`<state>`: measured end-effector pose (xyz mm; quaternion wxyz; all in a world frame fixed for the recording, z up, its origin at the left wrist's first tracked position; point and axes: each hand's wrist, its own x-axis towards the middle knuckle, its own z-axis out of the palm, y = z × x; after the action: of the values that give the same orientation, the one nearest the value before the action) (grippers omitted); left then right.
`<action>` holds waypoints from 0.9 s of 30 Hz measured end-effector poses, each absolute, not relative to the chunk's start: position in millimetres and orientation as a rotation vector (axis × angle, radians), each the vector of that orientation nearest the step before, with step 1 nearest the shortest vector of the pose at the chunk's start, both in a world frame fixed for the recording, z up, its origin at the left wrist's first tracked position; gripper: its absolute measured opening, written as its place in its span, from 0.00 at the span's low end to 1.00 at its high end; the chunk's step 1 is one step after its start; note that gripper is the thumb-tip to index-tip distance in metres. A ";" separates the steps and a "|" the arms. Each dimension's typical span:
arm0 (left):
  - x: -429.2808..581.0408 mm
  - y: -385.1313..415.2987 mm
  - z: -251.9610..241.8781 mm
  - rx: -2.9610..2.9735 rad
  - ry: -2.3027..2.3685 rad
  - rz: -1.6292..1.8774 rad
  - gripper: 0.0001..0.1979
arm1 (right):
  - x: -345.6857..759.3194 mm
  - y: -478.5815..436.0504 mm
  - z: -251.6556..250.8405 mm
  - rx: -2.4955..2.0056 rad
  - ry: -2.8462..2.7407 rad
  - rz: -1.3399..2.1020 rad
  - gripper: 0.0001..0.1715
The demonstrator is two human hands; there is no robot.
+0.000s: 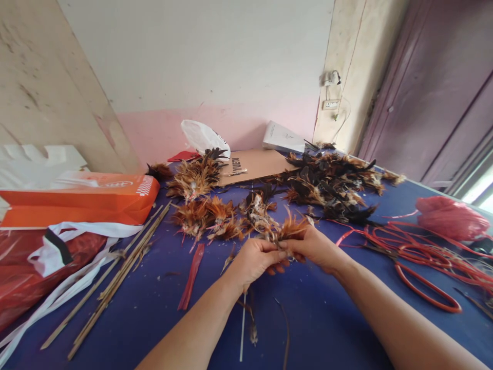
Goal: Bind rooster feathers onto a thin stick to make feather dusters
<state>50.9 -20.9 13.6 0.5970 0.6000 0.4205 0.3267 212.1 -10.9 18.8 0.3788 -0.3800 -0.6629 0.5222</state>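
Over the middle of the blue table (pixel 185 339), my left hand (pixel 256 263) and my right hand (pixel 311 247) meet with fingers pinched together. Between them is a small bunch of brown feathers (pixel 296 226), its quill ends hidden by my fingers. Just beyond lie loose feathers with pale fluffy bases (pixel 257 208). Left of these are tied-looking orange-brown feather bunches (pixel 208 216). A flat pink plastic strip (pixel 192 277) lies left of my left hand. Below the hands are a thin white stick (pixel 242 329) and a few stray feathers (pixel 252 331).
Dark feathers (pixel 331 180) heap at the back right, beside cardboard (pixel 258 163) and a white box (pixel 283 137). Red-handled scissors (pixel 427 293) lie among pink plastic string (pixel 431 246) at right. Thin bamboo sticks (pixel 119 280) and an orange bag (pixel 77 203) are at left.
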 end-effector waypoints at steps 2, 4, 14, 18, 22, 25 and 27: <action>51.7 -20.2 10.1 1.356 0.977 0.773 0.13 | 210.7 -11.3 18.8 -0.996 -1.690 1.340 0.10; 51.0 -18.0 6.2 1.271 0.958 0.778 0.13 | 211.1 -9.9 17.3 -1.017 -1.602 1.389 0.10; 46.9 -9.3 3.1 0.917 0.883 0.889 0.10 | 215.4 -4.9 14.0 -1.097 -1.459 1.404 0.15; 49.5 -13.8 6.6 1.004 0.903 0.897 0.11 | 207.9 -8.4 16.3 -1.121 -1.472 1.298 0.14; 51.9 -15.0 6.7 1.009 0.901 0.884 0.11 | 205.0 -9.6 17.4 -1.128 -1.444 1.261 0.13; 52.5 -14.2 4.6 0.947 0.886 0.883 0.10 | 202.4 -9.5 15.6 -1.134 -1.447 1.180 0.12; 52.2 -13.7 3.6 0.924 0.873 0.893 0.09 | 199.9 -9.5 13.9 -1.129 -1.443 1.128 0.11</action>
<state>52.2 -13.7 3.6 0.7133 0.4168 0.3938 0.4030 199.9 -9.5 13.9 0.4750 -0.4616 -0.5902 0.4614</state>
